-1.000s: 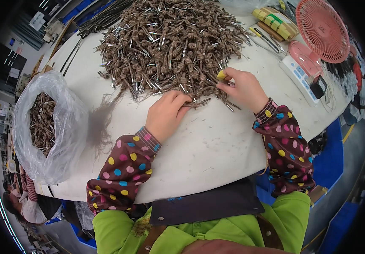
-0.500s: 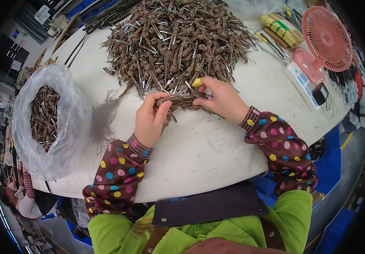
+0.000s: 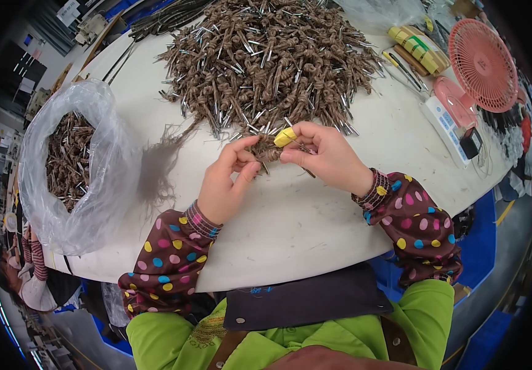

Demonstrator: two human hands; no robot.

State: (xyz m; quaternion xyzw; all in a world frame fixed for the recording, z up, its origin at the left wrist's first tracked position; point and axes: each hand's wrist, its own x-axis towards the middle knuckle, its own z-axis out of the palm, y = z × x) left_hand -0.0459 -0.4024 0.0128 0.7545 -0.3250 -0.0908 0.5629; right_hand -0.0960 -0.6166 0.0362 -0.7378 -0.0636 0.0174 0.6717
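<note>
Between my hands, just in front of a big pile of knotted brown cords with silvery metal tips [image 3: 272, 68], is one knotted brown cord [image 3: 268, 150]. My left hand [image 3: 224, 182] pinches its left side with thumb and fingers curled. On the other side my right hand [image 3: 330, 157] grips it between thumb and forefinger, and the forefinger's tip is wrapped in yellow tape [image 3: 285, 137]. A thin end pokes out below the right fingers. Parts of the cord are hidden behind my fingertips.
At left stands a clear plastic bag [image 3: 115, 160] holding more knotted cords. A pink fan [image 3: 483, 65], a white power strip [image 3: 446, 131] and a yellow-wrapped bundle [image 3: 419, 49] lie at the right on the white table [image 3: 303, 228]. A person [image 3: 34, 287] sits at far left.
The cord was stretched between both hands and is now bunched into a compact knot. My left fingers have spread slightly and moved right; the view has shifted a little.
</note>
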